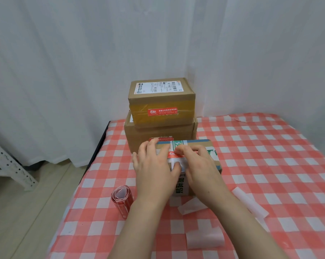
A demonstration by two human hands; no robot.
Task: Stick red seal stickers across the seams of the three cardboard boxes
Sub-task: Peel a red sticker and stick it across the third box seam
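Three cardboard boxes stand on the checked table. The small top box carries a red seal sticker on its front seam and sits on a larger box. In front lies a taped box with green print. My left hand rests flat on its top left, fingers spread. My right hand presses a red sticker onto the top of that box with straight fingers. Another red sticker shows just behind this box, on the larger box's front.
A roll of red stickers lies left of the near box, close to the table's left edge. Several white backing strips lie near the front and right. A white curtain hangs behind; a metal rack stands at the left.
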